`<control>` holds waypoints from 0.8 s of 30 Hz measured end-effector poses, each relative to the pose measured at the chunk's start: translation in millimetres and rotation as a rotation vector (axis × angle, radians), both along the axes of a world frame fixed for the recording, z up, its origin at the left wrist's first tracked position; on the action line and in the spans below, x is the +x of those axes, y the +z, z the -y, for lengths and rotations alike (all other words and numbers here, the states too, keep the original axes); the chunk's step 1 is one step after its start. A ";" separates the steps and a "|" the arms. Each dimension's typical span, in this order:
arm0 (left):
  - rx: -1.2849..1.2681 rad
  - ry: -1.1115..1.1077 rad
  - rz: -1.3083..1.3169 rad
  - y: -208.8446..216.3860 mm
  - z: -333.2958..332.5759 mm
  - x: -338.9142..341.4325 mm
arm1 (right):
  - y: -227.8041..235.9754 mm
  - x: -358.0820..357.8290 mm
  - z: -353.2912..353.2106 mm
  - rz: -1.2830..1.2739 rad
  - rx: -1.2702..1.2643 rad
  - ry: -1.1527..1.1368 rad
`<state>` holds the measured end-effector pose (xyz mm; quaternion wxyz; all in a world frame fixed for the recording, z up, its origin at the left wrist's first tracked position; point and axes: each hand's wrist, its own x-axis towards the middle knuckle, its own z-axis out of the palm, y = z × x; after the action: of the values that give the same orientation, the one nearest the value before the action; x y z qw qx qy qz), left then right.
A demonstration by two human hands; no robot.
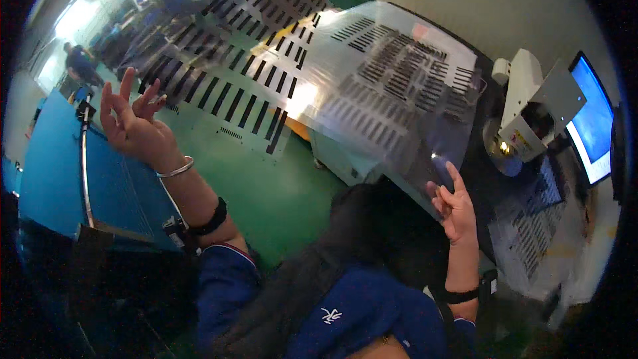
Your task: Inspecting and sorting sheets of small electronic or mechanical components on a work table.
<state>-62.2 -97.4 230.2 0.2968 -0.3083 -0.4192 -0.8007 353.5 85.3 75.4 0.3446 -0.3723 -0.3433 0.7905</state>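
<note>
A large clear film sheet [269, 74] printed with rows of black bars stretches in front of me, its left part over the green floor and its right part over a table. Raised at the far left, my left hand [141, 129] pinches the film's edge between thumb and a finger, other fingers spread. My right hand [457, 213] is at the sheet's near right corner, index finger raised and the others curled in. A dark bluish patch with a bright glint lies against those fingertips, like a bent film corner; its exact grip is blurred.
To the right, a dark table [488, 133] carries a white device [525, 106] with a lit round part, beside a monitor [591, 119]. Another barred sheet [535, 233] lies nearer. A blue cabinet [53, 159] with a metal rail stands left. People [81, 63] are in the background.
</note>
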 end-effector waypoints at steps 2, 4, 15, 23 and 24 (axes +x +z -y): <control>0.042 -0.005 0.011 12.4 15.4 -1.7 | 9.7 -8.7 5.0 0.043 0.074 0.010; 0.059 0.014 0.021 18.0 19.1 -3.3 | 11.5 -21.2 -2.9 0.083 0.125 0.043; 0.001 -0.305 0.320 -31.6 -13.4 31.2 | -16.8 -69.5 -32.3 0.097 0.158 0.069; -0.093 -0.500 0.453 -77.5 -48.2 48.0 | 35.1 -76.8 1.9 1.004 1.712 -0.072; -0.112 -0.499 0.470 -89.5 -52.8 45.1 | 34.9 -86.5 2.1 0.821 1.759 0.056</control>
<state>-17.2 -44.6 140.7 -0.0300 -0.2243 -0.4310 -0.8735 267.0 83.2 110.3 0.3341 -0.2203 -0.9139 0.0678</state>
